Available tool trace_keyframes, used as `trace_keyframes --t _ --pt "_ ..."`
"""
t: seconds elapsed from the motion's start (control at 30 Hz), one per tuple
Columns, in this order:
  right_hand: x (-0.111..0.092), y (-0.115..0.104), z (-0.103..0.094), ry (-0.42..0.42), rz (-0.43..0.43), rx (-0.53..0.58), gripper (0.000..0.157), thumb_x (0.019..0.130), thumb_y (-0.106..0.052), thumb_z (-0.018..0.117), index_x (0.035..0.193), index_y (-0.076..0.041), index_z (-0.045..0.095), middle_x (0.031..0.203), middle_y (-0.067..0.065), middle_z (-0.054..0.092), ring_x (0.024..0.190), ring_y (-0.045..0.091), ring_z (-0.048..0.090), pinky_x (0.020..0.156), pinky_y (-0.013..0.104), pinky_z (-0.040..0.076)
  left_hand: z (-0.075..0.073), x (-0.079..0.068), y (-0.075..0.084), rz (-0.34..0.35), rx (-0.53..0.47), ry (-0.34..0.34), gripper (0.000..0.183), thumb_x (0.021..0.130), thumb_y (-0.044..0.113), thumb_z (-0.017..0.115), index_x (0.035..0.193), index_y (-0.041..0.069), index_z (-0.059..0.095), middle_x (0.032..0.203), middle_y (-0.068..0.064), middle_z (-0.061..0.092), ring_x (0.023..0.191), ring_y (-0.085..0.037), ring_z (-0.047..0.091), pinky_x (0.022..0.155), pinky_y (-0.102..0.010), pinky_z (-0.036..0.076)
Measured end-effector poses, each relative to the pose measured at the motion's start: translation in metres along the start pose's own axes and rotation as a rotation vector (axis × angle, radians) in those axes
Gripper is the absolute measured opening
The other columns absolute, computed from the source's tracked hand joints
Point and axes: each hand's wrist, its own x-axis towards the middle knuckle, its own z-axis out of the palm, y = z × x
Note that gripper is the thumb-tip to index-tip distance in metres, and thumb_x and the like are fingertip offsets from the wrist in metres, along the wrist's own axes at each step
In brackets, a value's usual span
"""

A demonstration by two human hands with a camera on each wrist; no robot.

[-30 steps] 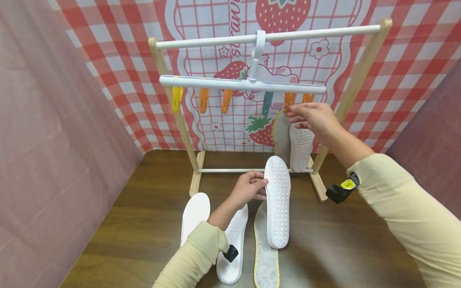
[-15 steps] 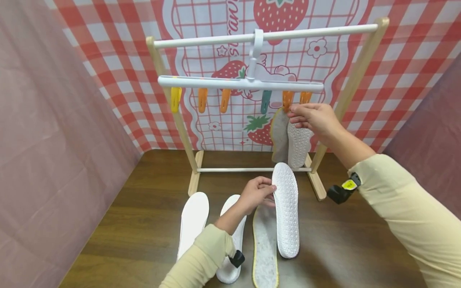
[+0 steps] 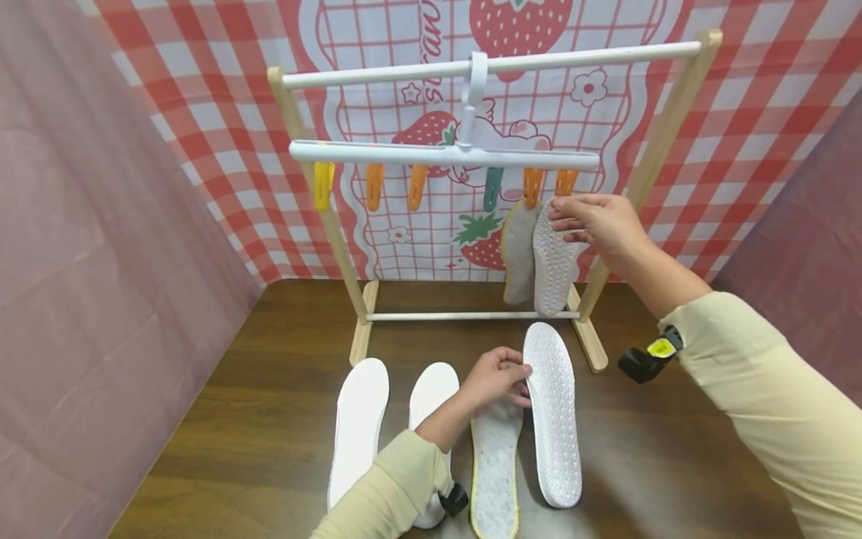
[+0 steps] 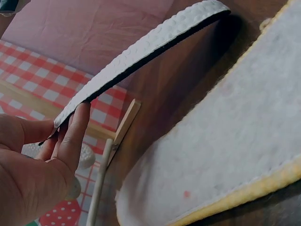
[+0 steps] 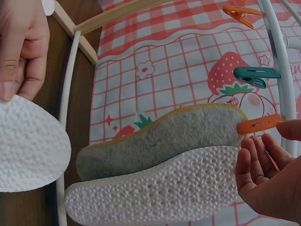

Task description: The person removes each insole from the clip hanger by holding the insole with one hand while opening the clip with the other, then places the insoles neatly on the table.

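My left hand (image 3: 494,378) pinches the edge of a white insole (image 3: 554,419) with a bumpy face, holding it tilted over the table. In the left wrist view, its thumb and fingers grip one end of that insole (image 4: 141,56). Up at the hanger, my right hand (image 3: 609,224) is beside the top of a hanging white bumpy insole (image 3: 551,269), fingers loosely bent. A grey felt insole (image 5: 164,136) with yellow edging hangs alongside from an orange clip (image 5: 259,124). My right thumb is near that clip's outer end in the right wrist view. A second orange clip (image 3: 566,181) is partly hidden behind the hand.
A white hanger (image 3: 390,153) hangs on a wooden rack (image 3: 646,150), with yellow, orange and green clips along it. On the table lie two white insoles (image 3: 359,427) and a grey, yellow-edged insole (image 3: 494,475). A checked cloth (image 3: 222,150) covers the back.
My left hand has moved right and nearer to me with the white insole. My right hand has shifted slightly right, away from the inner orange clip.
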Motion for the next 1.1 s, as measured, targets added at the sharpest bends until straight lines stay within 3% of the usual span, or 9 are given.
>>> trace_keyframes --t 0.53,0.77,1.1 --pt "-0.005 0.003 -0.007 0.023 0.049 -0.048 0.010 0.090 -0.027 0.061 0.090 -0.019 0.067 0.075 -0.015 0.069 0.072 0.002 0.064 0.065 0.017 0.053 0.008 -0.001 -0.013 -0.077 0.057 -0.018 0.021 0.092 0.006 0.055 0.111 -0.004 0.051 0.081 -0.010 0.063 0.059 -0.014 0.059 0.061 -0.033 0.060" --pt "-0.006 0.009 -0.011 0.018 0.056 -0.089 0.027 0.091 -0.030 0.061 0.107 -0.009 0.062 0.077 -0.016 0.068 0.074 0.000 0.062 0.066 0.016 0.053 0.010 0.002 -0.017 -0.094 0.068 0.017 0.020 0.091 0.004 0.057 0.108 -0.005 0.053 0.077 -0.013 0.064 0.059 -0.014 0.061 0.060 -0.034 0.060" --pt "-0.002 0.013 -0.010 0.005 0.053 -0.061 0.008 0.090 -0.027 0.061 0.088 -0.022 0.067 0.076 -0.014 0.068 0.075 0.002 0.063 0.065 0.018 0.053 0.016 0.010 -0.023 -0.119 0.100 0.069 0.019 0.089 0.001 0.059 0.105 -0.005 0.051 0.073 -0.011 0.062 0.050 -0.014 0.058 0.056 -0.033 0.059"
